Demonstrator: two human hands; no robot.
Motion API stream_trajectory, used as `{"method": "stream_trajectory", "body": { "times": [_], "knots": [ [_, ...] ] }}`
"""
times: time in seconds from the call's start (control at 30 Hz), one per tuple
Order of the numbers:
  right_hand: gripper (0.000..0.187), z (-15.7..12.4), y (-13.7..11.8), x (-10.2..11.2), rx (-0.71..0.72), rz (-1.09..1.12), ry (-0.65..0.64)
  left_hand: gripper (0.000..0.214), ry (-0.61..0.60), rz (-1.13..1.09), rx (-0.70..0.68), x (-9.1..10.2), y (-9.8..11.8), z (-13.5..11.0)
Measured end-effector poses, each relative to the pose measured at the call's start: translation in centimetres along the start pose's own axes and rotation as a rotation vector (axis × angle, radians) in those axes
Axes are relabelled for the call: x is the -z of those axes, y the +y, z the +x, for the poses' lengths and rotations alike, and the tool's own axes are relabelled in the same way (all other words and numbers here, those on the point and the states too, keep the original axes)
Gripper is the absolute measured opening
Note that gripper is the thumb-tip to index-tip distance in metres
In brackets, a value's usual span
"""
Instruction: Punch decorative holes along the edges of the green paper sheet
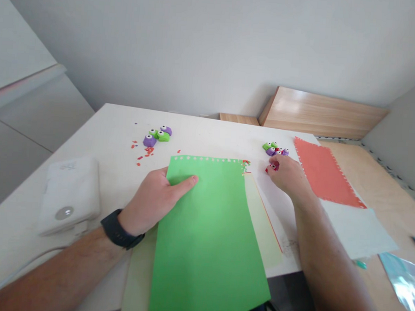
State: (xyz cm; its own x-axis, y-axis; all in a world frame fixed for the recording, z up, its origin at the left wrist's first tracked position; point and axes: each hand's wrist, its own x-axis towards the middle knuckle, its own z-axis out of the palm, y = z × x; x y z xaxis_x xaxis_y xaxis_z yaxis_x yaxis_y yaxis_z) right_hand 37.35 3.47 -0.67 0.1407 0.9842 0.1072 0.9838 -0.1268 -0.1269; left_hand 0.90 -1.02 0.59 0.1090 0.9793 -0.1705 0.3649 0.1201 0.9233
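While the left hand (148, 202) grips the left edge of a green paper sheet (206, 248) between thumb and fingers, the right hand (288, 174) has its fingers closed on a small red craft punch (272, 167), just past the far right corner of the sheet. The sheet lies on a white counter (105, 178) and hangs over its near edge, with a row of small punched notches along its far edge. A paler green sheet (262, 228) sticks out from under its right side.

Beyond its far left corner sit purple and green craft punches (158, 135), with red paper bits (145, 151) scattered nearby. A second cluster of punches (273, 149) sits beyond its far right corner, touching the right hand. Further right of the green sheet, a salmon-red paper sheet (326, 173) with a notched edge overlaps a pale blue sheet (358, 230). Left of the green sheet rests a white padded device (69, 194), and a black watch (122, 229) circles the left wrist.
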Motion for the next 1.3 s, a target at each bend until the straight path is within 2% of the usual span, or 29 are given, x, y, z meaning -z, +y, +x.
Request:
{"method": "stream_trajectory", "body": {
  "times": [0.23, 0.37, 0.47, 0.57, 0.7, 0.8, 0.9, 1.0, 1.1, 1.2, 1.3],
  "knots": [
    [0.031, -0.1, 0.2, -0.4, -0.009, -0.005, 0.046, 0.045, -0.011, -0.019, -0.015, 0.0, 0.2, -0.1],
    [0.037, -0.1, 0.0, -1.1, 0.044, 0.028, 0.188, 0.041, -0.008, -0.015, -0.092, 0.1, 0.2, -0.1],
    [0.034, 0.0, -0.6, -1.6, 0.101, 0.115, 0.315, 0.04, -0.027, -0.038, -0.087, 0.2, -0.2, 0.0],
    [0.031, 0.1, -2.3, -1.5, 0.116, 0.227, 0.355, 0.039, -0.03, -0.034, -0.121, 0.3, -0.7, 0.1],
    [0.031, 0.3, -7.0, -0.1, 0.19, 0.363, 0.256, 0.037, -0.067, -0.043, -0.147, 0.3, -0.9, 0.1],
    [0.028, 0.9, -12.3, 1.4, 0.389, 0.388, 0.143, 0.035, -0.071, -0.027, -0.15, 0.4, -0.8, 0.0],
    [0.029, 2.6, -18.1, 1.9, 0.504, 0.359, 0.036, 0.033, -0.072, -0.016, -0.136, 0.4, -0.8, 0.0],
    [0.032, 5.2, -23.3, 0.7, 0.58, 0.274, -0.092, 0.032, -0.058, -0.006, -0.127, 0.5, -0.9, 0.1],
    [0.038, 7.5, -27.2, -1.3, 0.643, 0.186, -0.134, 0.029, -0.055, -0.001, -0.122, 0.4, -1.1, 0.2],
    [0.037, 8.8, -29.6, -2.8, 0.687, 0.143, -0.15, 0.025, -0.044, 0.012, -0.112, 0.4, -1.2, 0.2],
    [0.033, 9.2, -30.6, -3.6, 0.707, 0.112, -0.162, 0.025, -0.038, 0.027, -0.106, 0.4, -1.3, 0.2]
  ]
}}
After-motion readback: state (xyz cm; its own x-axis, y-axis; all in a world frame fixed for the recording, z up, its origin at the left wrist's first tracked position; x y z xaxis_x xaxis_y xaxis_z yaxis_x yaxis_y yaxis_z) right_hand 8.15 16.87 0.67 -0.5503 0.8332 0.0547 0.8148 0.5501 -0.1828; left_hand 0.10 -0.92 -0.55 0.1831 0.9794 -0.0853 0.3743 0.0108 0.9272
